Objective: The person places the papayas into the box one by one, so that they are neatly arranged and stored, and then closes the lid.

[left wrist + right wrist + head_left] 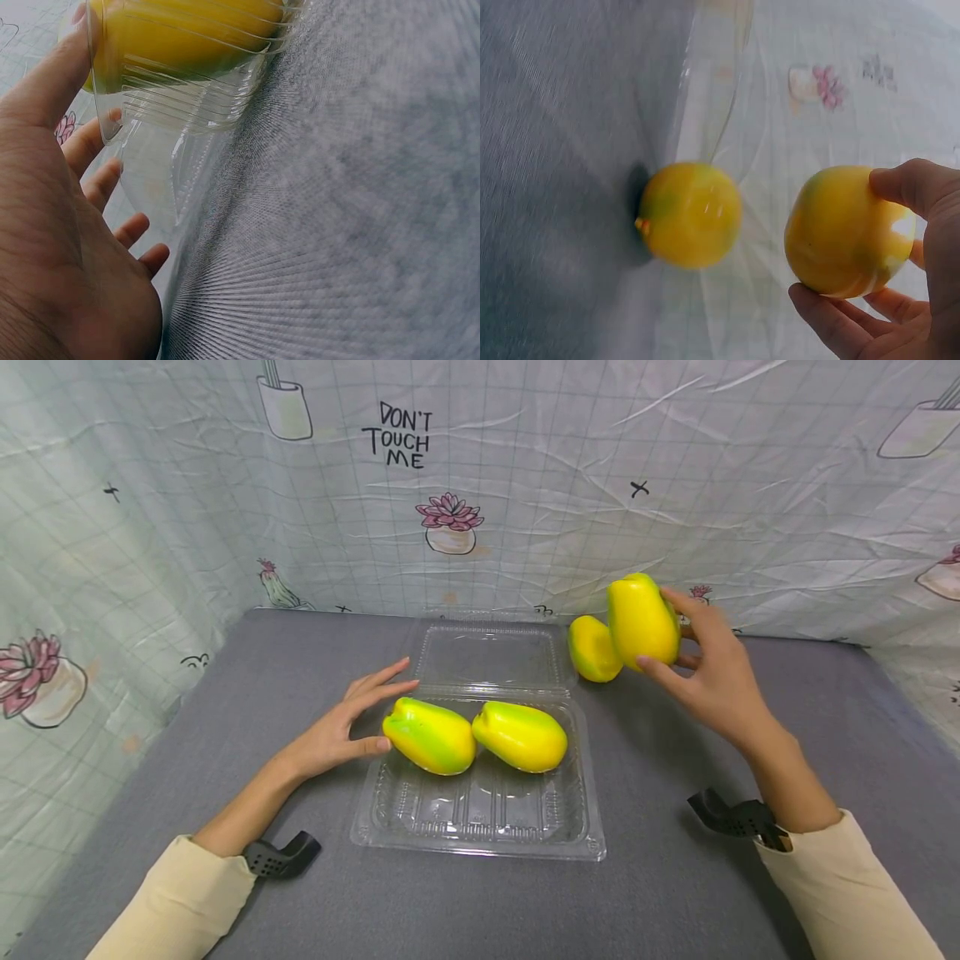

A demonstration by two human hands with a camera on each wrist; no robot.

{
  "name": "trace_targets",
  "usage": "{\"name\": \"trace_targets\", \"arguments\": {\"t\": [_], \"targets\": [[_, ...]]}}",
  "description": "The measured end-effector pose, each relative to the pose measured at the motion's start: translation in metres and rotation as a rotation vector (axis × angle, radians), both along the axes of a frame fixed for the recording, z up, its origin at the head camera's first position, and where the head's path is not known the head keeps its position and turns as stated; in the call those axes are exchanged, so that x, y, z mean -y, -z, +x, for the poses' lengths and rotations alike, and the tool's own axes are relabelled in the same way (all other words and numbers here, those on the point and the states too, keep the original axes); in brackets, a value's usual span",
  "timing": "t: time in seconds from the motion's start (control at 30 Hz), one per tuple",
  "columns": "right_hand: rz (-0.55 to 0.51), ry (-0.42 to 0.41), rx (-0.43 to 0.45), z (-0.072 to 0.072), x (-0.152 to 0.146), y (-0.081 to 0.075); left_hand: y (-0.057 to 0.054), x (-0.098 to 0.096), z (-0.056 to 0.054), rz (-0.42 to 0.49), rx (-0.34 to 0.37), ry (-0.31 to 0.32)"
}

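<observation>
My right hand grips a yellow-green papaya between thumb and fingers, raised above the table; the right wrist view shows this papaya in its fingertips. Behind and left of it, another papaya rests on the table. Two papayas, a left one and a right one, lie side by side in a clear plastic clamshell box. At the box's left side is my left hand, fingers spread and fairly straight. Its thumb tip is by the left papaya's end; whether they touch I cannot tell.
The box's clear lid lies folded back toward the wall. A grey cloth covers the table. Printed plastic sheeting hangs along the back and sides. Each wrist carries a black strap mount.
</observation>
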State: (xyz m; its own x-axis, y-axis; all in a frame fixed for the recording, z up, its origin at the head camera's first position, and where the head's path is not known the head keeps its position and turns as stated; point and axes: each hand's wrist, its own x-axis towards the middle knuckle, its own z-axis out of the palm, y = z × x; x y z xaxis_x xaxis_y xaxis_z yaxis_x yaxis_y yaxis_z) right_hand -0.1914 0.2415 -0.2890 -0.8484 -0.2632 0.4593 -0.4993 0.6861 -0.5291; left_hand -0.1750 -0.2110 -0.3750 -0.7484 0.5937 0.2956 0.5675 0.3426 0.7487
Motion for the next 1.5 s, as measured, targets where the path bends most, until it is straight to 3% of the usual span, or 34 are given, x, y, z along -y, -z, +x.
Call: {"name": "trace_targets", "arguments": {"t": [0.33, 0.47, 0.6, 0.67, 0.97, 1.5], "targets": [[0.013, -0.096, -0.065, 0.011, 0.024, -0.003, 0.0, 0.0, 0.0, 0.007, -0.002, -0.001], [0.002, -0.139, -0.078, 0.014, 0.031, -0.002, -0.011, -0.005, 0.007, 0.012, 0.01, 0.001], [-0.004, -0.192, -0.095, 0.018, 0.04, -0.002, -0.01, -0.004, 0.006, 0.015, 0.014, 0.005], [-0.006, -0.219, -0.11, 0.021, 0.045, -0.002, -0.001, -0.001, 0.001, 0.01, 0.009, 0.005], [-0.082, -0.396, -0.147, 0.034, 0.071, -0.007, -0.002, -0.001, 0.003, -0.001, 0.01, -0.001], [-0.061, -0.513, -0.141, 0.048, 0.097, -0.008, 0.0, 0.0, 0.003, 0.002, 0.007, -0.001]]}}
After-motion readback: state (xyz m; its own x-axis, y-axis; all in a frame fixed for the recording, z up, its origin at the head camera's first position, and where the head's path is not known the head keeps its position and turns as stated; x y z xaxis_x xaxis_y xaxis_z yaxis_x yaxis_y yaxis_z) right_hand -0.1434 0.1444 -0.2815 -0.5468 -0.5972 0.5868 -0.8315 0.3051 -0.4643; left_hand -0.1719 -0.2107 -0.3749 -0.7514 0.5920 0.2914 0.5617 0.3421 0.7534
